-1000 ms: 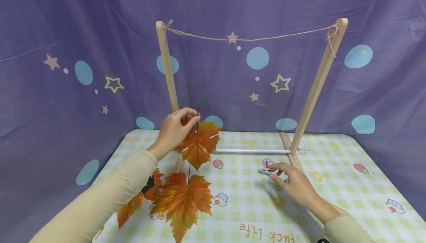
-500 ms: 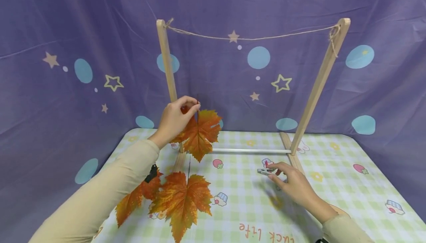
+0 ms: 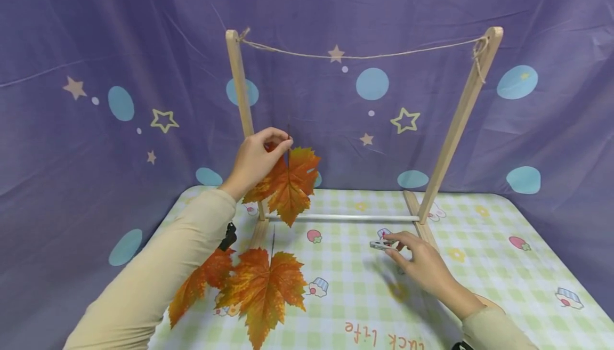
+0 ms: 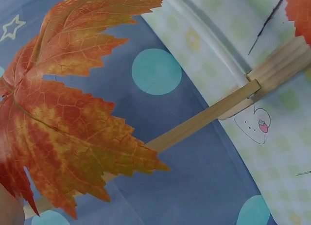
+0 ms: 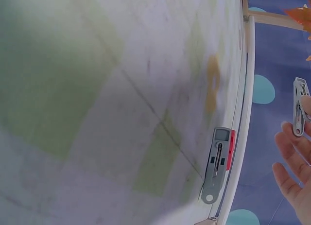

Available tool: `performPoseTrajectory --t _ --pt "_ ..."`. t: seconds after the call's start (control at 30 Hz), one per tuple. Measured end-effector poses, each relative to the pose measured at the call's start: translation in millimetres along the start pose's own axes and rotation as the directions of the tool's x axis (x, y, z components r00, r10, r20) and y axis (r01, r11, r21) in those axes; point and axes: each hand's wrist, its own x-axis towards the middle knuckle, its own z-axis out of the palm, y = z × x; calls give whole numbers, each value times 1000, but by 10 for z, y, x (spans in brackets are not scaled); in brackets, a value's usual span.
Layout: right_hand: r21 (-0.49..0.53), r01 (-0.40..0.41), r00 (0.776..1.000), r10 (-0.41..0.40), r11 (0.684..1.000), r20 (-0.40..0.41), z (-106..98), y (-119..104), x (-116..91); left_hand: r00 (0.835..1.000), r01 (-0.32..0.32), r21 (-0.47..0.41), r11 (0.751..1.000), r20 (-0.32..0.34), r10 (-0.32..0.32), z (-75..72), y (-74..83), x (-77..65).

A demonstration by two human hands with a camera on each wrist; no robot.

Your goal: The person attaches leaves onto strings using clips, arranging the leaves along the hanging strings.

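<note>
My left hand point(image 3: 261, 158) pinches the stem of an orange-red artificial maple leaf point(image 3: 290, 185), which hangs in front of the frame's left post. In the left wrist view this leaf point(image 4: 63, 123) fills the left side. Low over the table, my right hand point(image 3: 422, 262) holds a grey clothes peg point(image 3: 381, 245) with a bit of red, between thumb and fingers. That peg point(image 5: 299, 108) also shows at the right edge of the right wrist view. Another grey-and-red clothes peg point(image 5: 217, 164) lies on the table in that view.
A wooden frame has a left post point(image 3: 240, 83), a right post point(image 3: 460, 121), twine point(image 3: 355, 57) tied between their tops and a white rod point(image 3: 355, 217) low down. Two more leaves, a whole one point(image 3: 266, 286) and a partly covered one point(image 3: 201, 281), lie on the checked tablecloth point(image 3: 355, 286).
My left hand has risen with the maple leaf and shifted slightly right. The right hand, with its clothes peg, has barely moved.
</note>
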Motion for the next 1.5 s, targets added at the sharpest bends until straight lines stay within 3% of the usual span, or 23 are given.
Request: performPoseTrajectory --t 0.63,0.9,1.2,1.5 --pt "5 98 992 -97 995 -85 10 -128 212 999 -14 -10 1000 -41 14 -44 7 99" --pt "103 147 987 -139 984 -83 -9 -280 444 998 -32 -20 999 -53 31 -55 22 114" --pt "90 163 978 -149 982 -145 -78 -561 771 998 -29 24 999 -50 30 -75 24 102" --pt "90 261 943 -234 961 -234 -234 -768 1067 997 -45 30 999 -60 47 -103 54 84"
